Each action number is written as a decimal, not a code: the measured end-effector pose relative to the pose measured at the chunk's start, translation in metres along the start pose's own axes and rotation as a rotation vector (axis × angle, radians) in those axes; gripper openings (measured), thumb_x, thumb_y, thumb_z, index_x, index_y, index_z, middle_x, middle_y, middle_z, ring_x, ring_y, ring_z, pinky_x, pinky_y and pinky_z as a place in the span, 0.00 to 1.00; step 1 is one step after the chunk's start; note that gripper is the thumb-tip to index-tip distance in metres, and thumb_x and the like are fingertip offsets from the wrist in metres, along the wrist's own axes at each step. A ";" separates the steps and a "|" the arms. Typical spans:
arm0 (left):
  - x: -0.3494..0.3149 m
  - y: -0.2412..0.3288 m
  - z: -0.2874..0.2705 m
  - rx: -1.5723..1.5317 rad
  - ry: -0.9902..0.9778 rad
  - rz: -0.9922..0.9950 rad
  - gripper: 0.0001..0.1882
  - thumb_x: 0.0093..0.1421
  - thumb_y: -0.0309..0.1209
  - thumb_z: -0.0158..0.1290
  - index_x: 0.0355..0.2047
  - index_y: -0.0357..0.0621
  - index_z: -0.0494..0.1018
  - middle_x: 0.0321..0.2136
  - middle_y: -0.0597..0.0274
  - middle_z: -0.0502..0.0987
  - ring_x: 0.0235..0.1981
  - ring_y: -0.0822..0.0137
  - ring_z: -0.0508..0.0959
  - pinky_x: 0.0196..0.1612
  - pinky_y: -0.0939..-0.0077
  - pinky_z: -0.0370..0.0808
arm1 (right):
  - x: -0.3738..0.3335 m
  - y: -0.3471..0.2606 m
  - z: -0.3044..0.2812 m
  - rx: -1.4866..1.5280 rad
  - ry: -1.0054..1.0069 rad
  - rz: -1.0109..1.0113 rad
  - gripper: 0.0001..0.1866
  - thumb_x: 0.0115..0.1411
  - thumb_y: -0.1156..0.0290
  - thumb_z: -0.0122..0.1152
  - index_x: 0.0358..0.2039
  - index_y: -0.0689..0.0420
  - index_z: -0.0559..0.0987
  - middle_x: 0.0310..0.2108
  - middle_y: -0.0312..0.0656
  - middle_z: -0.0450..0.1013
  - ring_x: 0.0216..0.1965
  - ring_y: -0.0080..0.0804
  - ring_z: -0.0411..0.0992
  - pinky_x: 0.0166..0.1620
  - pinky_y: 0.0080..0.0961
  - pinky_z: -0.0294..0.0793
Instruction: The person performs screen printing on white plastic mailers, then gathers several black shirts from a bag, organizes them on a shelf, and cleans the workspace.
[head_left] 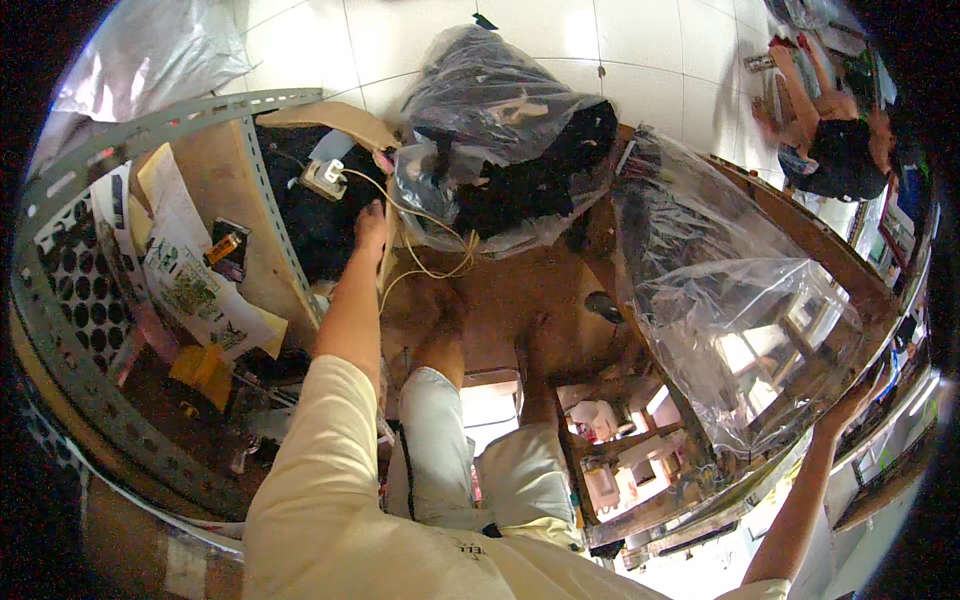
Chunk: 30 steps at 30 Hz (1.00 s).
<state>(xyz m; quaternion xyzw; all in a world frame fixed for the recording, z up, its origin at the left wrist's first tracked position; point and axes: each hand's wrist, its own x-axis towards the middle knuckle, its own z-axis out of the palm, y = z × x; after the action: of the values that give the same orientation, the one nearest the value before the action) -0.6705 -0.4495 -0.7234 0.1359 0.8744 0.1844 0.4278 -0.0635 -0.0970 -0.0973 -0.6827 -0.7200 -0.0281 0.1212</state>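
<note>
My left hand (pixel 371 230) reaches forward to the right wall of an open cardboard box (pixel 345 118), its fingers closed over the edge. Inside the box lies black material (pixel 290 220) with a white plug adapter (pixel 325 178) on top. A pale cable (pixel 432 272) runs from the adapter over the box's edge and hangs in a loop. Far out to the right, my right hand (pixel 852 402) is beside the edge of a plastic-covered table (pixel 700 290). Its fingers are too small and unclear to make out.
A large clear plastic bag (pixel 505 110) with dark contents stands ahead. On the left, a metal-framed shelf (pixel 160 110) holds papers (pixel 200 295) and a yellow item (pixel 203 375). Another person (pixel 840 150) is at the far right. Pale floor tiles (pixel 650 60) extend beyond the bag.
</note>
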 end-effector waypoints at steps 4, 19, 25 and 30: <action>-0.069 0.079 0.008 0.228 0.405 0.462 0.23 0.70 0.43 0.51 0.55 0.35 0.74 0.50 0.38 0.79 0.51 0.38 0.77 0.55 0.51 0.73 | -0.022 0.022 -0.014 -0.057 0.017 0.025 0.45 0.70 0.32 0.37 0.71 0.57 0.61 0.69 0.49 0.57 0.72 0.46 0.54 0.72 0.47 0.52; -0.036 0.228 0.126 0.278 -0.077 0.422 0.25 0.64 0.45 0.59 0.51 0.36 0.75 0.42 0.34 0.81 0.44 0.36 0.81 0.46 0.47 0.78 | -0.015 -0.019 -0.004 0.028 -0.003 0.078 0.35 0.73 0.44 0.41 0.67 0.61 0.63 0.65 0.49 0.61 0.69 0.44 0.56 0.72 0.45 0.50; -0.024 0.269 0.092 0.228 0.014 0.272 0.23 0.61 0.44 0.63 0.44 0.34 0.80 0.46 0.35 0.80 0.49 0.38 0.79 0.52 0.50 0.75 | -0.019 -0.018 -0.001 0.086 0.015 0.093 0.36 0.72 0.43 0.42 0.67 0.61 0.63 0.67 0.51 0.58 0.70 0.46 0.54 0.72 0.48 0.47; -0.011 0.238 0.120 0.461 0.098 0.252 0.29 0.64 0.44 0.59 0.55 0.32 0.73 0.55 0.29 0.73 0.59 0.34 0.71 0.60 0.48 0.70 | -0.016 -0.022 -0.003 0.004 -0.036 0.070 0.50 0.67 0.27 0.33 0.69 0.62 0.60 0.66 0.50 0.58 0.71 0.46 0.54 0.72 0.47 0.48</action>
<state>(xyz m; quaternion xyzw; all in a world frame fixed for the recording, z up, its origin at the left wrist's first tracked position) -0.5494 -0.2163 -0.6797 0.3285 0.8891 0.0386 0.3164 -0.0842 -0.1143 -0.0947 -0.7075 -0.6979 -0.0102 0.1106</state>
